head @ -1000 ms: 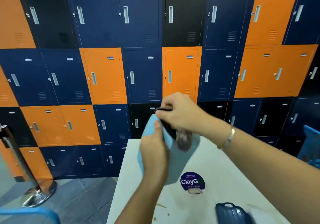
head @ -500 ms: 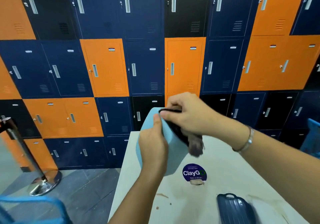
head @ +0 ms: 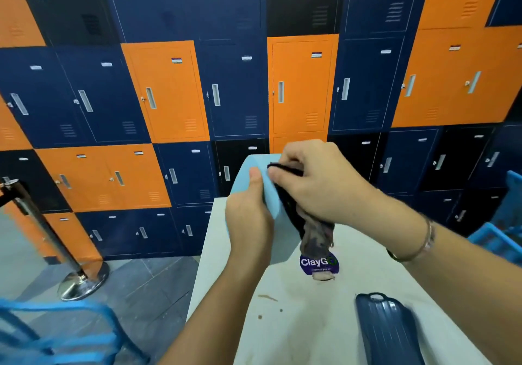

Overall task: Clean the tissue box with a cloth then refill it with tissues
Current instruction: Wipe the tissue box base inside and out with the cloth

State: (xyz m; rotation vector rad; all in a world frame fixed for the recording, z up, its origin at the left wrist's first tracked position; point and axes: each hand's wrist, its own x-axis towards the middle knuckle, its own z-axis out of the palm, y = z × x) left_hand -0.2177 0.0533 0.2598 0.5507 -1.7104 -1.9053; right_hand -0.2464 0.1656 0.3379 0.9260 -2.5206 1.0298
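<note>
Above the far end of the white table (head: 310, 322), I hold the one pale blue tissue box (head: 271, 198) up off the surface in my left hand (head: 248, 220). My thumb lies up its near face and my fingers are out of sight behind it, so much of the box is hidden by my two hands. My right hand (head: 319, 178) pinches a single dark cloth (head: 316, 237) against the box's side. The cloth's tail hangs down, greyish and blurred (its weave is beyond telling). One round purple sticker (head: 319, 263) on the table reads "ClayGo"; the smaller line beneath is too fine to read. One dark blue ribbed piece (head: 387, 330) lies nearer me, cut off by the bottom edge, and I cannot tell what it is. Behind stand orange, navy and black lockers (head: 169, 90), their little label plates unreadable.
</note>
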